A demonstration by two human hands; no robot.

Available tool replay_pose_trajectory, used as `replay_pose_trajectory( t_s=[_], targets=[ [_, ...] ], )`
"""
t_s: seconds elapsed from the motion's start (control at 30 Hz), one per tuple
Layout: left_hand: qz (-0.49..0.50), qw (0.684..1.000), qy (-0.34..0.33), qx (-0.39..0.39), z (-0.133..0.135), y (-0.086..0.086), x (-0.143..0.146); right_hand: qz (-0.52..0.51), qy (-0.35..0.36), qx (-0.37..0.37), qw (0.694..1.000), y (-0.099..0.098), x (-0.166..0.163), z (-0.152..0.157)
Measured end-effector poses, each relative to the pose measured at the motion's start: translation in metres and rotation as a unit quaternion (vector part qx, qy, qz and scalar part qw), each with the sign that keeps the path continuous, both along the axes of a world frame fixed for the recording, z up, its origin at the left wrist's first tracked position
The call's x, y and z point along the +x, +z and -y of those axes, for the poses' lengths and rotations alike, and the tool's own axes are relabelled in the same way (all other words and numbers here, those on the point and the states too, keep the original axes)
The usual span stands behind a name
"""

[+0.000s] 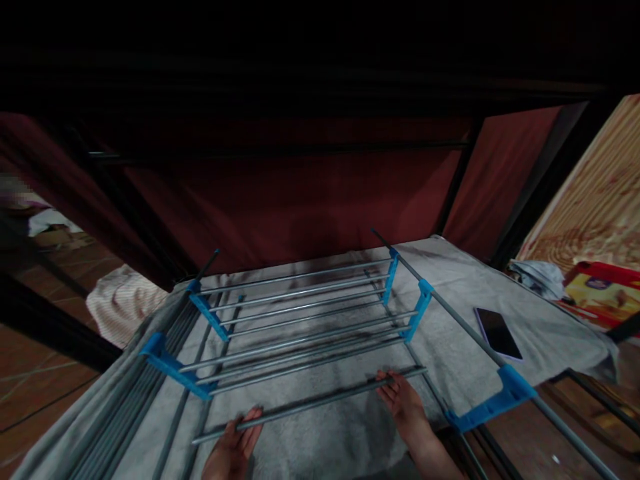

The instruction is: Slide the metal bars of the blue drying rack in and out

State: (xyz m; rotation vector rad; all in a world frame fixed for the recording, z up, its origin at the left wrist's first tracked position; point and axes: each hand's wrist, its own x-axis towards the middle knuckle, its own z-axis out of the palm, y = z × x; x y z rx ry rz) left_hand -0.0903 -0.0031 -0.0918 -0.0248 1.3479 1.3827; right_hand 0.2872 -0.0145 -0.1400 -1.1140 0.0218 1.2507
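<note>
Left hand [235,443] and right hand [403,403] sit at the near edge, turned palm up and set well apart. Each has hold of one straight, thin grey metal rod [320,403]; the grip is loose, with the fingers only partly curled about it. The rod lies crosswise over the fingers of both hands, its right end slightly farther off than its left. A short length projects beyond each hand; the middle span is unsupported by either hand.

Right of the right hand, a blue plastic bracket [490,403] is fitted on a long grey metal tube [465,326]. To the left, a bundle of parallel grey metal rods [125,400] lies on a grey fabric sheet [310,447].

Beyond the held rod, clear of it, stands a partly assembled rack: grey crossbars run between a near pair of blue plastic end brackets [418,312] and a far pair of blue plastic end brackets [389,280]. A dark-screened phone with a lilac edge [497,333] lies on the sheet, right of the tube. Behind the rack hangs a dark red fabric panel [310,207].
</note>
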Motion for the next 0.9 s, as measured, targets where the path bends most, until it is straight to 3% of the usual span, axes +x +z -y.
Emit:
replay_pose_trajectory(
  t_s=[0.13, 0.33, 0.53, 0.63, 0.73, 0.8, 0.9],
  targets=[
    [-0.003, 1.0, 0.023, 0.001, 0.003, 0.006, 0.008, 0.008, 0.036, 0.028, 0.999, 0.002, 0.006, 0.007],
    [-0.002, 1.0, 0.016, 0.009, 0.009, 0.006, 0.013, 0.009, 0.071, -0.004, 0.997, -0.001, 0.006, 0.006],
    [-0.012, 0.999, 0.026, 0.022, 0.013, 0.011, 0.019, 0.019, 0.264, -0.078, 0.961, 0.005, -0.016, 0.022],
    [-0.011, 0.999, 0.035, 0.026, 0.014, 0.012, 0.022, 0.019, 0.337, -0.058, 0.939, 0.033, -0.044, 0.038],
    [-0.008, 0.999, 0.04, 0.022, 0.013, 0.012, 0.024, -0.002, 0.404, 0.032, 0.914, 0.083, -0.06, 0.054],
    [-0.009, 0.999, 0.045, 0.021, 0.012, 0.011, 0.024, -0.036, 0.427, 0.085, 0.899, 0.116, -0.054, 0.063],
    [-0.006, 0.998, 0.05, 0.023, 0.013, 0.008, 0.024, -0.029, 0.295, 0.043, 0.954, 0.14, -0.027, 0.069]
  ],
)
